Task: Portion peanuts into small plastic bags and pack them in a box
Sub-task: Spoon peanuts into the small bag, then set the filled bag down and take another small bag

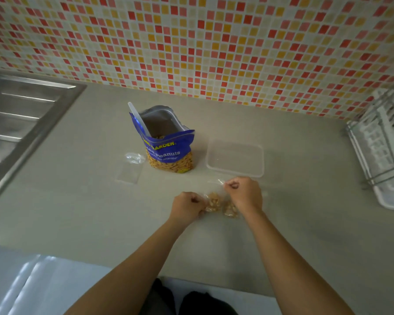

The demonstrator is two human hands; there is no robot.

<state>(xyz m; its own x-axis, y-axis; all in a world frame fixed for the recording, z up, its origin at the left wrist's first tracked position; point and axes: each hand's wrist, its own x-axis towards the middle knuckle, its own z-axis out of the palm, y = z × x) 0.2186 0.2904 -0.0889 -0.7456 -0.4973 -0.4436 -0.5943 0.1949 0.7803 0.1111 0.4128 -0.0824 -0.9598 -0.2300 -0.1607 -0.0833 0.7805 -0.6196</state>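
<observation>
Both hands work low over the tabletop [77,212], a little apart, fingers curled. The left hand [188,205] grips the left side of a small bag [214,202] of clear plastic. The right hand [243,192] pinches a strip of clear plastic at its thumb side, farther from the body. The small bag lies between the two hands, on or just above the tabletop; cannot tell which. The peanuts [229,210] in it show as two clumps, one near each hand; one bag or two, cannot tell. Beyond the left hand a blue pouch [171,146] marked "Peanuts" stands upright with its top open, nuts showing through its lower window. A white scoop [138,119] stands in the pouch mouth, its handle leaning up and to the left. Just beyond the right hand sits a clear box [236,159], near the right side of the pouch but apart from it. Beyond and left of the left hand a flat bag [129,175] lies on the tabletop, with a crumpled bit of clear plastic [134,158] at its far end, just beside the pouch. Far left of the left hand is a steel drainboard [21,123]. Far right of the right hand is a white dish rack [382,151]. Past everything rises a wall [191,42] of small red, orange and cream tiles.
</observation>
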